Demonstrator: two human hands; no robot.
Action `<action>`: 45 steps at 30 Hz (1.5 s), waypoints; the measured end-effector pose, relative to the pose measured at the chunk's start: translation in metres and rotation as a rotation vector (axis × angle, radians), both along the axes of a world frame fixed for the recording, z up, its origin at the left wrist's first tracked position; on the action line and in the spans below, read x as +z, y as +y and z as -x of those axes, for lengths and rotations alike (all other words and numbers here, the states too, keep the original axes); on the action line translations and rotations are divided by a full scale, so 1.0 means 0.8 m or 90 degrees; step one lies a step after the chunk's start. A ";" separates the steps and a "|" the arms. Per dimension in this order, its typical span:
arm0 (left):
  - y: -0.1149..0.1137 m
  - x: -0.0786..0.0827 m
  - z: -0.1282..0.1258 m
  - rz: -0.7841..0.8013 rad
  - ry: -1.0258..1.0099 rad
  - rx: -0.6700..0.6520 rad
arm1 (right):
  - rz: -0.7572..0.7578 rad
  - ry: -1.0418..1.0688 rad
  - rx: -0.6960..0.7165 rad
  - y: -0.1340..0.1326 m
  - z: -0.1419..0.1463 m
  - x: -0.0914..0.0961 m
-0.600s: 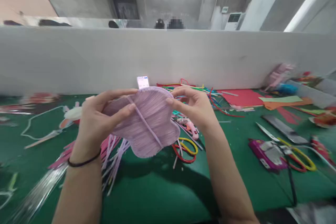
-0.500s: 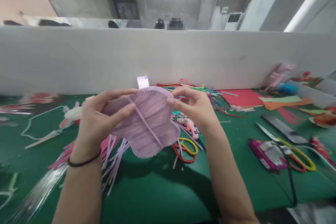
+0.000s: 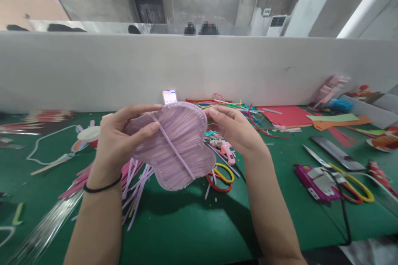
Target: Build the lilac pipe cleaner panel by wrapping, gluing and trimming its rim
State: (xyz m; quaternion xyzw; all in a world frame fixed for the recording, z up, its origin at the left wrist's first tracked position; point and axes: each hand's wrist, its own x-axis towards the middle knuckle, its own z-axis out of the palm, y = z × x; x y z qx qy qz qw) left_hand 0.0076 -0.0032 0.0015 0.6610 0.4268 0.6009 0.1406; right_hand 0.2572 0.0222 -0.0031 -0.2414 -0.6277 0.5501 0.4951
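Observation:
A lilac panel (image 3: pixel 174 149) with a wavy outline, made of fuzzy pipe cleaners laid side by side, is held up above the table. One lilac pipe cleaner (image 3: pixel 174 145) crosses its face diagonally. My left hand (image 3: pixel 124 132) grips the panel at its upper left, thumb in front and fingers behind. At the upper right edge, the fingertips of my right hand (image 3: pixel 228 126) are drawn together close to the rim; whether they pinch anything is hidden. Below the panel lie red-and-yellow scissors (image 3: pixel 225 176) and a pink glue gun (image 3: pixel 228 153).
Loose lilac pipe cleaners (image 3: pixel 137 198) and pink ones lie at left, near a white cup (image 3: pixel 88 133). A lit phone (image 3: pixel 169 96) leans on the grey partition (image 3: pixel 124 66). To the right are a purple power strip (image 3: pixel 314 184), more scissors (image 3: pixel 354 182) and red sheets (image 3: pixel 290 116).
My right thumb has come off the panel's face, and the right hand has shifted slightly right. The panel sits a little lower and farther right, still in my left hand.

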 end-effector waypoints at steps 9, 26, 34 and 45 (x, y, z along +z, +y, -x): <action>0.002 -0.003 0.001 0.011 -0.028 0.009 | 0.066 0.072 -0.066 0.017 -0.001 -0.011; 0.001 -0.003 0.005 0.007 0.026 -0.009 | -0.015 0.033 -0.176 0.008 0.008 -0.005; -0.007 0.004 -0.004 0.019 0.048 -0.023 | -0.055 -0.034 -0.188 -0.015 0.019 0.007; -0.012 0.007 -0.005 0.017 0.062 -0.016 | -0.120 -0.054 -0.233 -0.017 0.022 0.005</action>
